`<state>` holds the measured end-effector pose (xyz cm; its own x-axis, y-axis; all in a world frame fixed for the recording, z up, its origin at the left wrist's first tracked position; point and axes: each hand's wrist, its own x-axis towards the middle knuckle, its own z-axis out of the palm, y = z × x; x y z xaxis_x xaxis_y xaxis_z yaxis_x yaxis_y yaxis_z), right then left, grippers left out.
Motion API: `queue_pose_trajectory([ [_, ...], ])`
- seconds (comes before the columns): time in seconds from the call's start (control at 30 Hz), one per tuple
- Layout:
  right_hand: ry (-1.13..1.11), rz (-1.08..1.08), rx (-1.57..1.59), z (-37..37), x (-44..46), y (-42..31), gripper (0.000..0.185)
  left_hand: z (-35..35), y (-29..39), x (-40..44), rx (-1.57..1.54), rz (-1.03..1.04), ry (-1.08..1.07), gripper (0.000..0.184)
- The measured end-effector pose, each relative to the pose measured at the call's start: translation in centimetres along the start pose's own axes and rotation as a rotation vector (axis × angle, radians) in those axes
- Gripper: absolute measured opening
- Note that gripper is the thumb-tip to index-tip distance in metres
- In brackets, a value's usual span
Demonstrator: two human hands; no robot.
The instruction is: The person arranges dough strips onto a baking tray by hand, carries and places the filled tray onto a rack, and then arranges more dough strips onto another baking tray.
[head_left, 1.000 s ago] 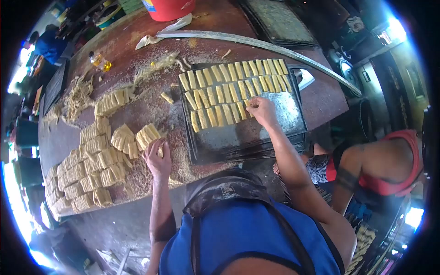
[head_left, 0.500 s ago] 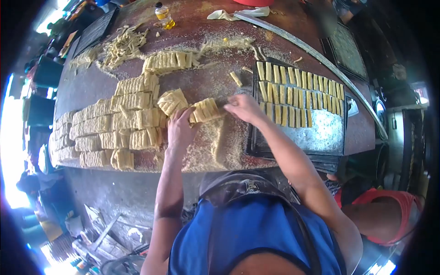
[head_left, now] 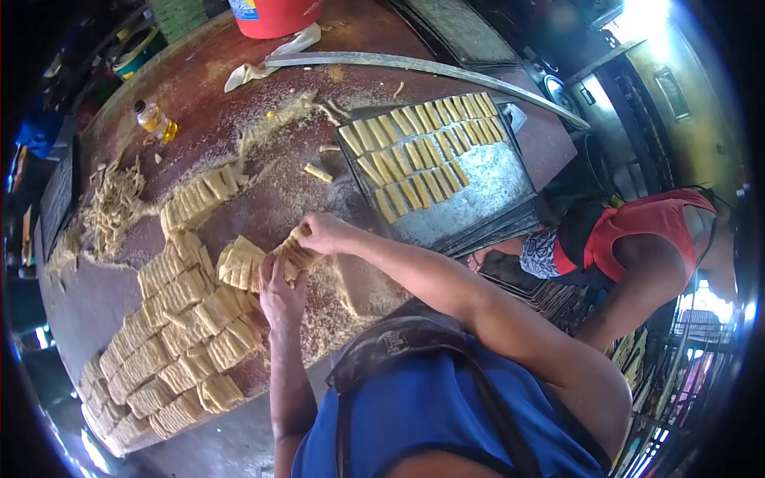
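My left hand [head_left: 280,296] grips the near side of a short row of pale dough strips [head_left: 299,253], its fingers curled over them. At the row's far right end, my right hand [head_left: 325,234] has its thumb and fingers pinched on a strip. Touching the left side of my left hand is a bundle of dough strips [head_left: 241,264]. Further left, many stacked rows of strips [head_left: 171,342] cover the table. To the right lies a metal baking tray [head_left: 486,187] with three lines of strips laid on it; its near right part is bare metal.
A loose strip [head_left: 319,173] lies between hands and tray. Behind are dough scraps [head_left: 115,203], an oil bottle [head_left: 155,121], a red bucket [head_left: 275,17] and a long metal bar [head_left: 430,70]. A person in a red top [head_left: 649,239] is at the right.
My view has turned to the right, bringing more of the other person into sight. My right hand has moved from beside the short row of strips onto its end. My left hand stays at the row.
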<state>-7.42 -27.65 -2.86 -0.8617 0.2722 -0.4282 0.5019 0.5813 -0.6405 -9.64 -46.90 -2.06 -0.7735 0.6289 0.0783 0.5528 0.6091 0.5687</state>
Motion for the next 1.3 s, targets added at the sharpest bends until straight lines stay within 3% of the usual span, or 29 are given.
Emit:
queue_pose_trajectory([
  [0.07,-0.114,0.182,0.476,-1.4,-0.8,0.8,0.023,-0.2,0.3,0.2,0.095,-0.038,-0.059,0.057],
  [0.1,-0.158,0.161,0.576,-2.5,-0.8,1.4,0.016,-0.8,0.6,0.2,0.098,-0.042,-0.066,0.057],
  [0.17,-0.323,0.045,1.110,-2.3,0.8,5.8,0.021,-2.0,1.7,0.5,-0.025,-0.074,-0.081,0.052],
  [0.2,-0.202,0.122,1.251,-4.5,-1.4,4.5,0.023,-1.6,1.1,0.6,-0.028,-0.071,-0.082,0.052],
  [0.23,-0.073,0.200,1.387,-7.3,-4.1,3.1,0.024,-1.0,0.0,0.6,-0.051,0.027,0.046,0.050],
  [0.3,-0.113,0.094,1.448,-10.3,-5.4,7.5,0.037,-0.8,-0.1,0.9,-0.142,0.109,0.198,0.044],
  [0.4,0.202,0.205,0.926,-16.8,-10.6,10.2,0.050,-1.0,1.2,2.4,-0.200,0.065,0.196,0.037],
  [0.43,0.341,0.263,0.715,-18.5,-11.9,11.2,0.051,-1.1,1.8,3.3,-0.186,0.135,0.171,0.034],
  [0.5,0.487,0.405,0.569,-20.9,-12.9,16.1,0.050,-0.4,3.2,4.2,-0.171,0.203,0.150,0.032],
  [0.57,0.588,0.268,0.359,-22.1,-13.1,21.9,0.050,0.3,5.0,4.9,-0.214,0.213,0.044,0.028],
  [0.77,0.506,0.289,0.084,-22.7,-11.6,26.3,0.045,2.8,8.5,4.4,-0.198,0.210,0.033,0.027],
  [0.83,0.503,0.338,-0.061,-23.8,-12.7,23.4,0.046,3.6,9.5,3.2,-0.143,0.145,0.073,0.029],
  [0.97,0.509,0.281,-0.016,-23.9,-12.4,25.5,0.045,4.3,11.2,1.4,-0.312,-0.056,-0.006,0.031],
  [1.1,0.493,0.290,0.026,-24.5,-12.7,26.4,0.044,4.8,10.9,0.9,-0.304,-0.013,0.008,0.031],
  [1.2,0.452,0.242,0.439,-24.3,-13.7,26.2,0.034,4.8,10.6,1.7,-0.318,0.024,-0.017,0.034],
  [1.23,0.464,0.236,0.439,-24.1,-14.4,24.3,0.034,4.7,10.7,2.2,-0.336,0.016,-0.038,0.035],
  [1.3,0.323,0.189,0.744,-20.8,-16.4,18.6,0.035,4.7,9.2,2.1,-0.418,0.043,-0.041,0.036],
])
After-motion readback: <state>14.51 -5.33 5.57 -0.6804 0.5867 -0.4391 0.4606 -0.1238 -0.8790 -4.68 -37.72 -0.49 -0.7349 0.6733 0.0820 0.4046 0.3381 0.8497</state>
